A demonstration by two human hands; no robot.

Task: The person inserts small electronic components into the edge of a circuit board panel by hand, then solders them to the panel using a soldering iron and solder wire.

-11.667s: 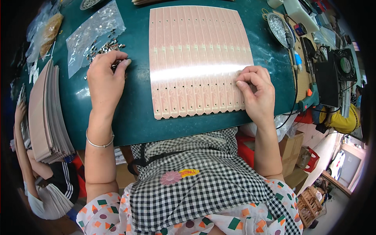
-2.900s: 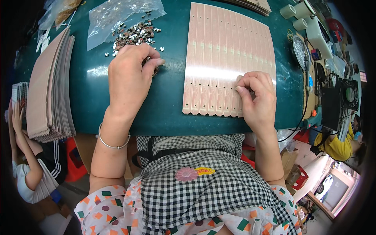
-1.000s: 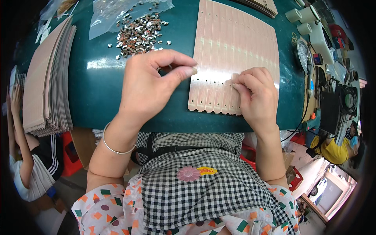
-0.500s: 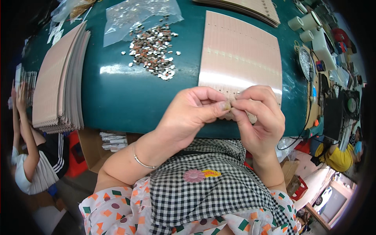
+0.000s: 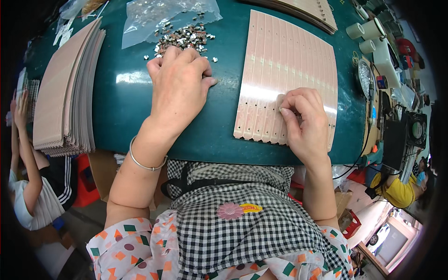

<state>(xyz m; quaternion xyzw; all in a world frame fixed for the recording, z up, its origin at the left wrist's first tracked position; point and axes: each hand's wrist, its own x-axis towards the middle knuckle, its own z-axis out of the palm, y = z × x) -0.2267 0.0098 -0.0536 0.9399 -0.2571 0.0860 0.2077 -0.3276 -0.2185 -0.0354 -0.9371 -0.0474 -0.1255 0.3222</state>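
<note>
Well left of the left hand sits a stack of boards. Beyond that hand, a clear bag is cut off at the top. Its curled fingers hide some small metal parts; whether it holds any, I cannot tell. On the worktop, between the left hand and under the right hand, lies a pink panel, strips running lengthwise away from the person, notched ends nearest. The right thumb and finger pinch together, their tips' contents indistinct.
</note>
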